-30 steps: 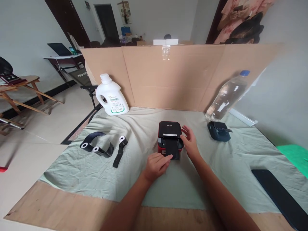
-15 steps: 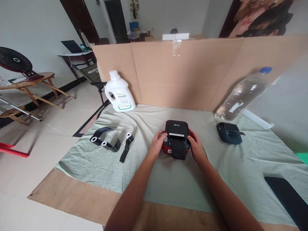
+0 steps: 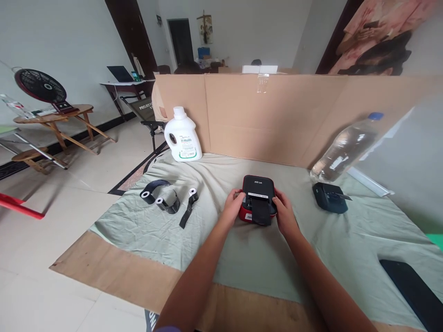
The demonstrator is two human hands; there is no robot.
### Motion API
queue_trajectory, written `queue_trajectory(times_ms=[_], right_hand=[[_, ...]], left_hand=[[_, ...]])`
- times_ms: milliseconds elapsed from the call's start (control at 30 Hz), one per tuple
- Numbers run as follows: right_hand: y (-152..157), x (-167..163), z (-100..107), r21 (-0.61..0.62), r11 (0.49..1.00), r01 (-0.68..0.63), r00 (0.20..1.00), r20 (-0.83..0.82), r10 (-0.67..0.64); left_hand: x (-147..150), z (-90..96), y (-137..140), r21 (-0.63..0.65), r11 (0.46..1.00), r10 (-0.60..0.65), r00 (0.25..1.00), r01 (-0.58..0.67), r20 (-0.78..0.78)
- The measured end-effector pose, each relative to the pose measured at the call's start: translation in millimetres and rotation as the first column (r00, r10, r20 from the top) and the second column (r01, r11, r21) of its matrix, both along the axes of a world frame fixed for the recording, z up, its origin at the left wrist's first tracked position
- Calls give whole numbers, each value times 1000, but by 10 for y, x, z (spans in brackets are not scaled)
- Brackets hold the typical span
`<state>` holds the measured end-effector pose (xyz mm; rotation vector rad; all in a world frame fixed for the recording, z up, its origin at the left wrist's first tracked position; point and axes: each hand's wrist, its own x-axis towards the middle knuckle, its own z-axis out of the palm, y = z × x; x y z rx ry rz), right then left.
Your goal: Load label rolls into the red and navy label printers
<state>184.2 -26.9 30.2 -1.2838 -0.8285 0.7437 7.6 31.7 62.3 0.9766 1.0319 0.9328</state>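
A small red-and-black label printer [image 3: 258,185] rests on the green cloth in front of me. From its front slot a wide black strip [image 3: 261,213] hangs down. My left hand [image 3: 234,206] grips the printer's left side, thumb near the top edge. On the opposite side my right hand [image 3: 284,213] holds it the same way, fingers wrapped round the edge. To the left lie black rolls with white cores: a pair joined by a looped strip [image 3: 161,196] and a single roll [image 3: 193,194] with its tail unrolled.
A second dark printer [image 3: 329,198] sits at the right beside a leaning clear bottle [image 3: 346,150]. A white detergent jug [image 3: 183,136] stands at the back left, before a cardboard screen [image 3: 256,120]. A black phone-like slab [image 3: 410,288] lies front right. Beyond the screen, a person's patterned top [image 3: 367,27] shows.
The camera view has shifted, so the scene sits slightly right and lower. Both hands keep their hold on the printer, which stays in place on the cloth.
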Motion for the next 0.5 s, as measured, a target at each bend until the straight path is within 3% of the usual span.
queue_trajectory(times_ms=[300, 433, 500], right_hand=[[-11, 16, -107, -32, 999, -30, 985, -170, 25], [-79, -8, -167, -18, 1000, -17, 988, -152, 15], [-214, -57, -213, -8, 1000, -2, 998, -66, 2]], left_hand=[[13, -241, -140, 53, 994, 90, 993, -94, 72], [-20, -292, -191, 235, 962, 128, 990, -137, 52], [-65, -300, -243, 318, 939, 129, 991, -132, 29]])
